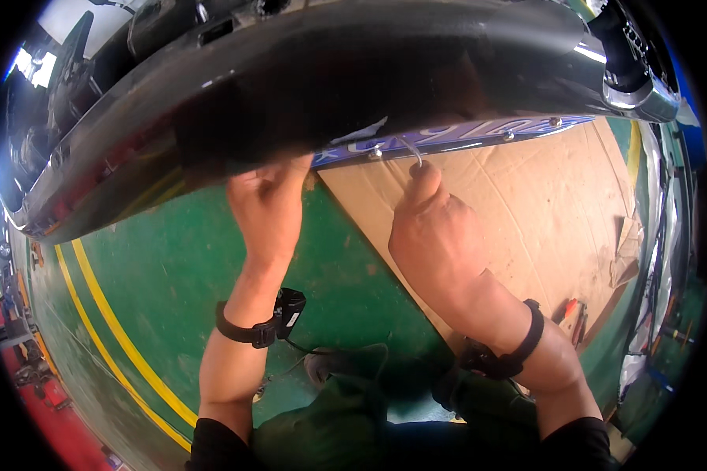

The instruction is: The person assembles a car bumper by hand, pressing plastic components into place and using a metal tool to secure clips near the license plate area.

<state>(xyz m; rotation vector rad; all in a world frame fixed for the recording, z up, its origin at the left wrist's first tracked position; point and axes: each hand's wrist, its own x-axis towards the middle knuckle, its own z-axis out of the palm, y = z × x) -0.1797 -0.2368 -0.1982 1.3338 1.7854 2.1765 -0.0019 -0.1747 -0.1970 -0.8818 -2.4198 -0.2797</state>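
A large black car bumper (pixel 346 86) spans the upper part of the head view. Below its lower edge shows a blue number plate (pixel 448 135), with several silver screws (pixel 375 154) along its rim. My right hand (pixel 436 228) is closed on a thin bent metal rod (pixel 411 149) that reaches up to the plate. My left hand (pixel 267 204) is up against the bumper's lower edge, left of the plate. Its fingers look curled, but their tips go out of sight at the edge, so what they hold is hidden.
A flat cardboard sheet (pixel 526 204) lies on the green floor (pixel 173 267) to the right. Pliers with red handles (pixel 572 318) lie on it. Yellow lines (pixel 126 345) curve along the floor at left. Black straps with a small device (pixel 289 310) circle my wrists.
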